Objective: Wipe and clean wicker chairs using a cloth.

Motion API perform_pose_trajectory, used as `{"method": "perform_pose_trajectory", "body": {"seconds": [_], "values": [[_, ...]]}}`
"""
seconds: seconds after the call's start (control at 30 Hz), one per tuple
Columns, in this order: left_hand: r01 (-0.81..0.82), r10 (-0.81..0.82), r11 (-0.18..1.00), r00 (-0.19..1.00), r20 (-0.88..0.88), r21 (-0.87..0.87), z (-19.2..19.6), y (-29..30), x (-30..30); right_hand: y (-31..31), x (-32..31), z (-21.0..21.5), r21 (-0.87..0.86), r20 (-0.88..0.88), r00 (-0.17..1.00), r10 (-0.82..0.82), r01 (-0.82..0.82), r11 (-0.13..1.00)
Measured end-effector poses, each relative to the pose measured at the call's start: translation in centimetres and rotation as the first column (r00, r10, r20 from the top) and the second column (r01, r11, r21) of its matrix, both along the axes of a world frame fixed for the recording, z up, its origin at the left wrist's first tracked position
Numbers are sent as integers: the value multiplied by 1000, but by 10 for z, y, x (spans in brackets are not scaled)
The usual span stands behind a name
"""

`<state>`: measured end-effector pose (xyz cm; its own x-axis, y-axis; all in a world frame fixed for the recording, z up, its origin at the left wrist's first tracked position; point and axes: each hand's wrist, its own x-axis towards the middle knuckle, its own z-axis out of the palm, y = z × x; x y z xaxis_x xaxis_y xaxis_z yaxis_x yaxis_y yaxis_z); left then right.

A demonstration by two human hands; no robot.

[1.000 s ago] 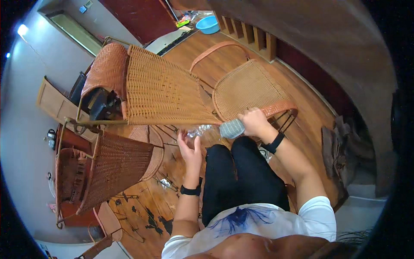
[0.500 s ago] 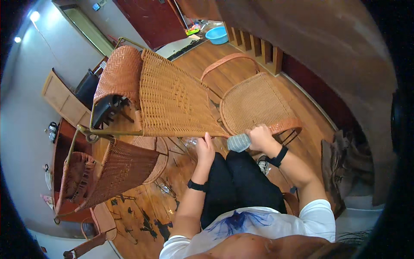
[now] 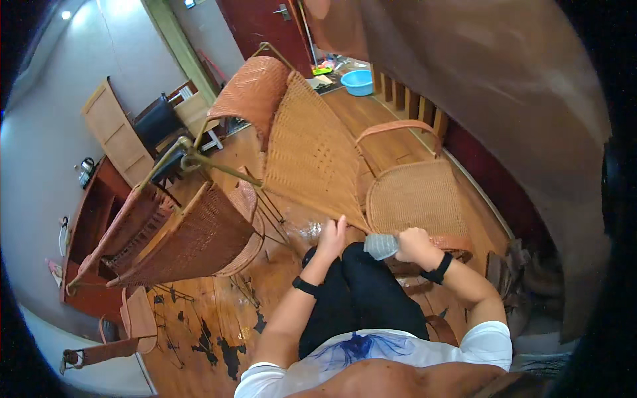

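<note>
A tall rattan chair with a tan woven backrest [image 3: 317, 149] and a seat [image 3: 415, 198] with curved armrests stands in front of me. My left hand [image 3: 332, 237] is closed around the lower edge of the backrest, with the thumb up. In my right hand [image 3: 418, 246], beside the near armrest [image 3: 452, 244], is a folded grey cloth [image 3: 381, 247] with pale stripes. It lies close to where the backrest edge meets the seat. A rolled woven headrest [image 3: 249, 89] sits at the backrest's far end.
A second, darker woven chair [image 3: 192, 242] stands at the left, its metal frame reaching toward the first. Beyond are a red-brown cabinet [image 3: 93, 232], a leaning wooden panel [image 3: 114, 131] and a blue basin [image 3: 357, 82]. Brown hanging fabric [image 3: 478, 73] fills the upper right. Dark patches mark the wooden floor.
The whole view has shifted, so the chairs and the room appear farther right. Both hands keep their holds on the backrest edge and the cloth.
</note>
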<state>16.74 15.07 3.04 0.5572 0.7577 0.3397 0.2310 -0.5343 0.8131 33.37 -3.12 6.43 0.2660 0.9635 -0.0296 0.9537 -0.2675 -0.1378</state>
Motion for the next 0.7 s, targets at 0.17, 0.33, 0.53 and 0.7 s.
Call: {"method": "perform_pose_trajectory", "body": {"seconds": [0.17, 0.33, 0.53, 0.7], "values": [[20, -25, 991, 999, -36, -132, 6, -13, 9, -16, 4, -4, 103, 2, 1000, 27, -27, 994], [90, -73, 985, 990, 121, -144, 21, -11, -5, -18, 6, -4, 160, -27, 991, 127, -121, 980], [-388, 194, 447, 921, 337, 806, 185, -20, -111, -20, 22, -6, 137, -41, 991, 129, -123, 983], [-451, 653, -318, 533, 537, 834, 298, 16, -160, -19, 28, -6, 157, -43, 993, 109, -101, 982]]}}
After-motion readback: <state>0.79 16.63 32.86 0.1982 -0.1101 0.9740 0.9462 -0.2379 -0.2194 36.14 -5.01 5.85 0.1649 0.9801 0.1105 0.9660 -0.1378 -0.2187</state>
